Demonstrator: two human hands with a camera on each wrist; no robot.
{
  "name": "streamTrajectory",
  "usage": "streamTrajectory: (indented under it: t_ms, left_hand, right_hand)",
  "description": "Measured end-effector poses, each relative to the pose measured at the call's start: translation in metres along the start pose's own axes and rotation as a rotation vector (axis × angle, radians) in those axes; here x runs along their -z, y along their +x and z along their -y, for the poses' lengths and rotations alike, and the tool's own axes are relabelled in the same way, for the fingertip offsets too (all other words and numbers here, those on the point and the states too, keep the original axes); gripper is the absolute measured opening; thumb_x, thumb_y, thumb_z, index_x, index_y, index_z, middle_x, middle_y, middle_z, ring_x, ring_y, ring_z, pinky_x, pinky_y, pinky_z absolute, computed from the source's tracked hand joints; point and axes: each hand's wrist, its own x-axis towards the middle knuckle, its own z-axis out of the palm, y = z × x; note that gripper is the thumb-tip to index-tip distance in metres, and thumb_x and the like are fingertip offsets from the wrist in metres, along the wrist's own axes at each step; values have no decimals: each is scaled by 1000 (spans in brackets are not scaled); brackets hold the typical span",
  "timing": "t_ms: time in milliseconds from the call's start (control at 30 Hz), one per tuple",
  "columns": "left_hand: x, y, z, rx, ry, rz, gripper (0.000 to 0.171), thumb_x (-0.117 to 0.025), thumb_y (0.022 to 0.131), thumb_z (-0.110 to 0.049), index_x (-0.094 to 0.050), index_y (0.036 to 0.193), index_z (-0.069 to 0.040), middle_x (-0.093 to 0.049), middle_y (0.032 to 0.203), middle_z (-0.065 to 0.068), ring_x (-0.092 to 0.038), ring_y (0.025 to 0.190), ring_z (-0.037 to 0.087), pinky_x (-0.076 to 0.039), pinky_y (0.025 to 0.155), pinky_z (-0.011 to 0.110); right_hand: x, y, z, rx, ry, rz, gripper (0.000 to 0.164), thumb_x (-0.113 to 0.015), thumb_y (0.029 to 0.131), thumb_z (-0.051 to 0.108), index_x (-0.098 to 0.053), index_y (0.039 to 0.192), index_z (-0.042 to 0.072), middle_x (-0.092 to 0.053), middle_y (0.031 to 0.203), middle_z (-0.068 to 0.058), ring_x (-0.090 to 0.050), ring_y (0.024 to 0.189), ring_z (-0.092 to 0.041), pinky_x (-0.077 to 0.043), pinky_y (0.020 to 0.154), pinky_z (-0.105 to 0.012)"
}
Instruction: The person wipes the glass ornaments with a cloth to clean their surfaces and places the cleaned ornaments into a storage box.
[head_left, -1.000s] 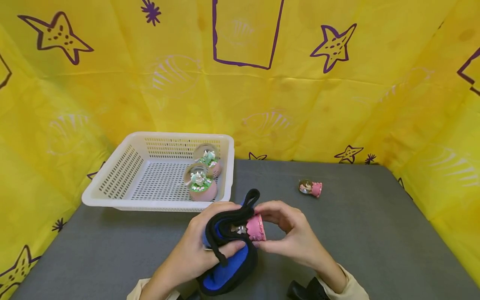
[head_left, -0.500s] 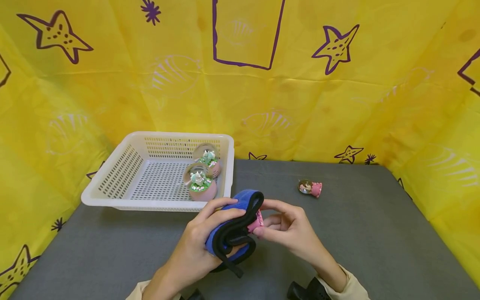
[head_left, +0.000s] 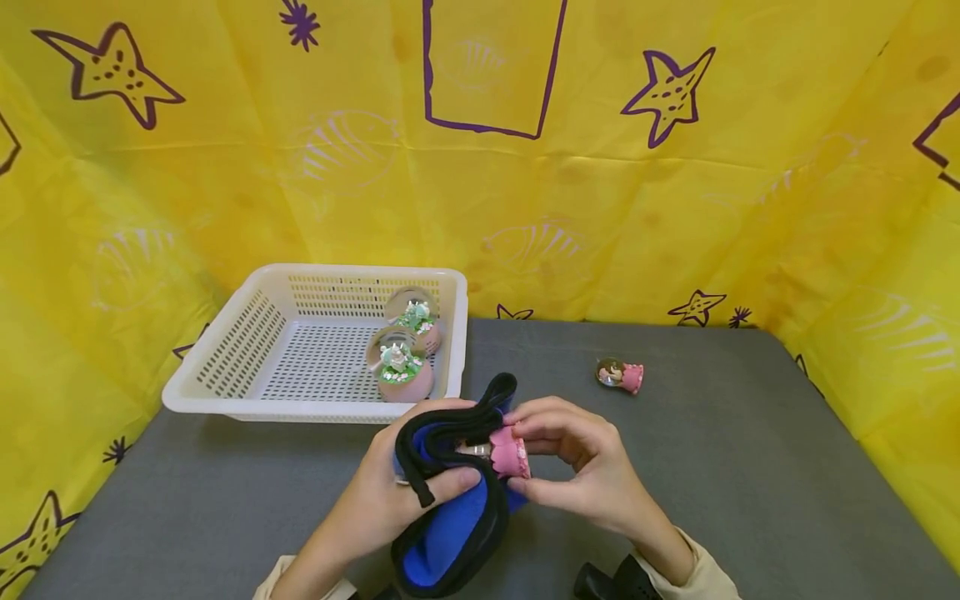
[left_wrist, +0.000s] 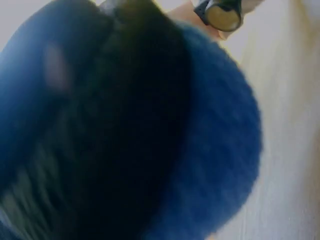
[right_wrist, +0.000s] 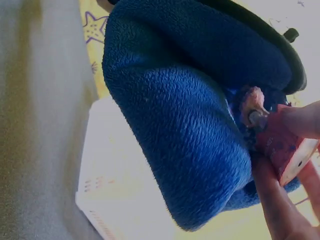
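My left hand (head_left: 382, 492) grips a folded blue cloth (head_left: 450, 529) with black edging, thumb over its near side. In the right wrist view, the plush cloth (right_wrist: 175, 125) wraps around the globe end of a small snow globe (right_wrist: 285, 145). Its scalloped pink base (head_left: 510, 454) sticks out to the right of the folds. With fingertips and thumb, my right hand (head_left: 577, 458) pinches that base. Blue and black cloth (left_wrist: 220, 135) fills most of the left wrist view, blurred, and hides the left fingers there.
A white plastic basket (head_left: 315, 408) stands at the back left, holding two larger snow globes (head_left: 405, 387) with pink bases. Another small pink-based snow globe (head_left: 621, 377) lies on its side on the grey table (head_left: 735, 467) at the right. A yellow patterned cloth (head_left: 570, 183) hangs behind.
The blue cloth closed over the snow globe half a second ago, then came back, its folds parted and more of the pink base showing. Both hands keep their hold.
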Motion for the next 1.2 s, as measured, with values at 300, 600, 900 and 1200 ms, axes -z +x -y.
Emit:
streamTrajectory:
  t_ms: [300, 600, 900, 1200]
  left_hand:
    - [-10, 1, 6, -273, 184, -97, 64, -86, 71, 2, -59, 129, -7, -61, 127, 14, -62, 116, 18, -50, 100, 24]
    - [-13, 2, 9, -439, 373, -84, 48, -80, 84, -21, -61, 127, -10, -59, 128, 17, -64, 111, 29, -48, 103, 22]
    - [-7, 3, 8, -332, 196, -57, 58, -86, 76, -9, -59, 128, -6, -63, 125, 14, -61, 117, 20, -47, 104, 23]
    - [-5, 3, 6, -271, 150, -75, 61, -84, 73, 0, -59, 129, -7, -64, 124, 11, -61, 114, 16, -47, 103, 23]
  right_hand:
    - [-1, -3, 2, -324, -12, -55, 51, -71, 79, -15, -54, 126, -8, -62, 120, 2, -73, 87, -12, -62, 71, -33]
    - [2, -3, 1, -287, 147, -19, 39, -68, 82, -18, -53, 117, -13, -65, 118, 1, -73, 94, -13, -61, 75, -35]
    - [-2, -4, 2, -103, -15, 8, 44, -72, 71, -25, -55, 107, -5, -60, 118, -7, -63, 106, -10, -59, 87, -29]
    - [-7, -3, 1, -132, -53, -13, 46, -73, 75, -21, -54, 113, -4, -55, 120, -12, -63, 107, -12, -59, 87, -29]
